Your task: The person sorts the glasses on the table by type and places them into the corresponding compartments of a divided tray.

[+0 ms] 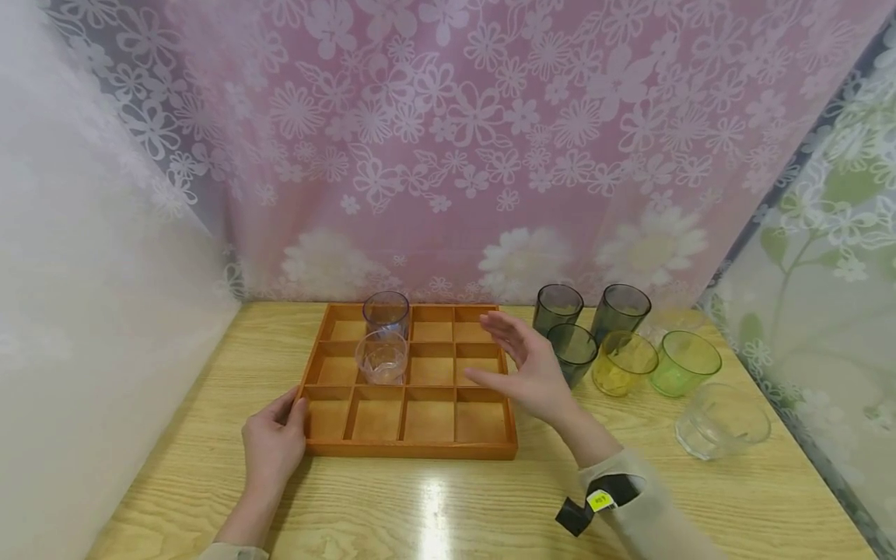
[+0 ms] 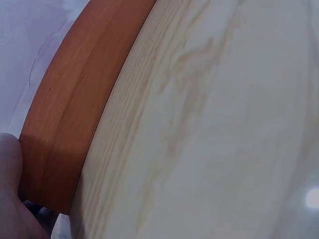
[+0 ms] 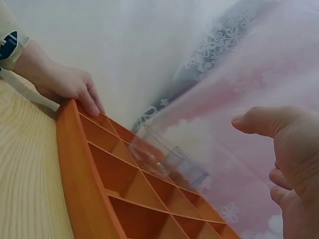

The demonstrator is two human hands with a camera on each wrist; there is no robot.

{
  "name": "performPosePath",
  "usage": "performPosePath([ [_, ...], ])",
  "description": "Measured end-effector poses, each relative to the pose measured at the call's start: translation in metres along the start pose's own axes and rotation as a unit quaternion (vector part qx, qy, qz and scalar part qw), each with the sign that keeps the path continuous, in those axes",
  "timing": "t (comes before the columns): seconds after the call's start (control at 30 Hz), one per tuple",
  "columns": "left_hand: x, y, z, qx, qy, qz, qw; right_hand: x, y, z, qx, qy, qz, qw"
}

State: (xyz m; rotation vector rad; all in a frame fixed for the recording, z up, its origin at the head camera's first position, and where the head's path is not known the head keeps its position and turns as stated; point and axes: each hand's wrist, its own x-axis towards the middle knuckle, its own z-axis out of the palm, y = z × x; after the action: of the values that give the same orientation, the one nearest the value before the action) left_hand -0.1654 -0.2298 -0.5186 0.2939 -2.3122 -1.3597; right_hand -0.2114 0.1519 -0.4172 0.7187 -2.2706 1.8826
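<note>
A wooden compartment tray (image 1: 413, 449) lies on the table, divided into three rows. In its second column, a blue-tinted glass (image 1: 386, 311) stands in the back row and a clear glass (image 1: 381, 362) in the middle row. My left hand (image 1: 274, 442) grips the tray's front left corner, thumb over the rim; in the left wrist view the thumb (image 2: 9, 169) lies against the wood. Above the tray's right side, my right hand (image 1: 533, 375) holds nothing, its thumb and fingers spread apart. The right wrist view shows that hand (image 3: 299, 159) raised clear of the compartments.
Right of the tray stand several glasses: dark grey ones (image 1: 621, 307), a yellow one (image 1: 625, 364), a green one (image 1: 684, 363) and a clear one (image 1: 721, 422) nearest the table's right edge. Another clear glass shows faintly behind them. Flowered curtains (image 1: 448, 155) hang at the back and sides.
</note>
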Motion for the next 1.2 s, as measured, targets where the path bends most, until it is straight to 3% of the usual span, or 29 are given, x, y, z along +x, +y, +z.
performPosePath([
  [0.77, -0.001, 0.000, 0.000, 0.000, -0.004, -0.009, 1.0000, -0.024, -0.012, -0.063, -0.037, 0.067, -0.035, 0.9965],
  [1.2, -0.001, 0.001, 0.000, 0.000, -0.006, -0.014, 0.9999, -0.040, -0.017, -0.098, -0.018, 0.097, -0.033, 0.9946],
])
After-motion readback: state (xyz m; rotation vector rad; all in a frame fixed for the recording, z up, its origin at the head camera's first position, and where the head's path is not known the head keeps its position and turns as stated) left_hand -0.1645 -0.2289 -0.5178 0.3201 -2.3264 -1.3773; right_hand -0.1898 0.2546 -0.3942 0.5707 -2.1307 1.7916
